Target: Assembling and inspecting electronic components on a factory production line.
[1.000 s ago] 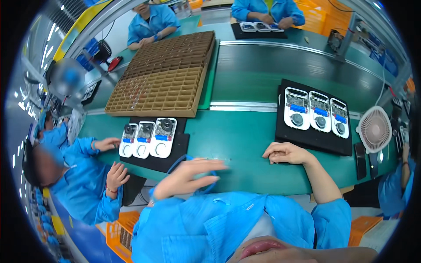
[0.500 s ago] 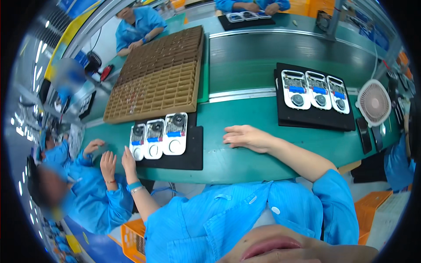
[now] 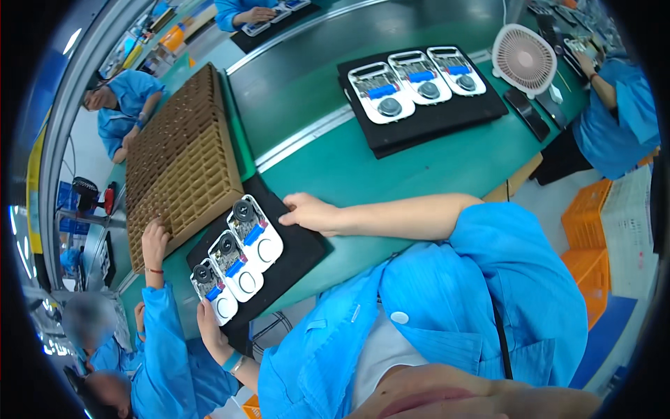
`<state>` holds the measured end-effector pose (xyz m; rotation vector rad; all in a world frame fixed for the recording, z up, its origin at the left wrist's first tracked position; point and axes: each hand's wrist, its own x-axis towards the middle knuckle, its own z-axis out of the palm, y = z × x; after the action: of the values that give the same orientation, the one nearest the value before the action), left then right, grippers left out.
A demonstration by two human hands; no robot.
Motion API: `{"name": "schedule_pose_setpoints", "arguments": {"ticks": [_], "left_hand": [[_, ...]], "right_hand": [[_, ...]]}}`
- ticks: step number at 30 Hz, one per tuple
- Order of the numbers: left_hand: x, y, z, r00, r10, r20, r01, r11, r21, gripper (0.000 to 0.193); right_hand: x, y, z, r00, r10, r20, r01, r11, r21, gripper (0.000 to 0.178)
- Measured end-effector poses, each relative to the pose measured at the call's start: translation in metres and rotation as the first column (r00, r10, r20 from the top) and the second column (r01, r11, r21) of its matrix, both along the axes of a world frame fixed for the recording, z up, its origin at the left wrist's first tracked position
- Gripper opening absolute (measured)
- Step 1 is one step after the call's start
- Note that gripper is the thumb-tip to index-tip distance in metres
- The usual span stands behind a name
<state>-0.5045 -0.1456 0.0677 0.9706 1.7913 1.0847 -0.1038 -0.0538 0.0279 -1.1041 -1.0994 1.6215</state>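
Observation:
A black mat (image 3: 293, 250) lies near the bench's front edge, at the left. Three white oval-cornered housings stand on it in a slanting row: the left housing (image 3: 222, 307), the middle housing (image 3: 246, 281) and the right housing (image 3: 265, 251). Each has a black round part, a blue cylinder and a white ring. My right hand (image 3: 313, 214) is closed on the mat's right edge, thumb toward the housings. At the opposite edge, beside the left housing, my left hand (image 3: 211, 327) is closed on the mat; its lower fingers are partly hidden.
A brown partitioned crate (image 3: 199, 160) borders the mat at far left. A co-worker's hand (image 3: 155, 244) reaches over its near edge. Right of centre, another black mat (image 3: 433, 122) carries three similar housings (image 3: 427, 89). Beyond are a white fan (image 3: 525, 59) and a dark phone-like slab (image 3: 528, 115).
My right hand has come left from the bare bench onto the mat's edge. My left hand stays at the mat's left side. The view has turned, and the co-worker's hand has moved to the crate.

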Motion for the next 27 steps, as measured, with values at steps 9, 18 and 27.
{"name": "schedule_pose_setpoints", "arguments": {"ticks": [9,18,27], "left_hand": [[0.093,-0.024,0.03,0.971,-0.153,0.185,0.145,0.988,0.059,0.034],[0.242,0.041,0.082,0.883,-0.448,0.137,0.417,0.885,0.205,0.033],[0.431,0.157,0.065,0.68,-0.717,0.152,0.659,0.689,0.302,0.047]], "right_hand": [[0.114,-0.053,0.034,0.987,-0.157,0.026,0.149,0.97,0.192,0.038],[0.256,-0.097,0.11,0.941,-0.299,-0.156,0.328,0.919,0.22,0.034],[0.425,-0.098,0.105,0.812,-0.584,-0.009,0.547,0.756,0.359,0.029]]}}
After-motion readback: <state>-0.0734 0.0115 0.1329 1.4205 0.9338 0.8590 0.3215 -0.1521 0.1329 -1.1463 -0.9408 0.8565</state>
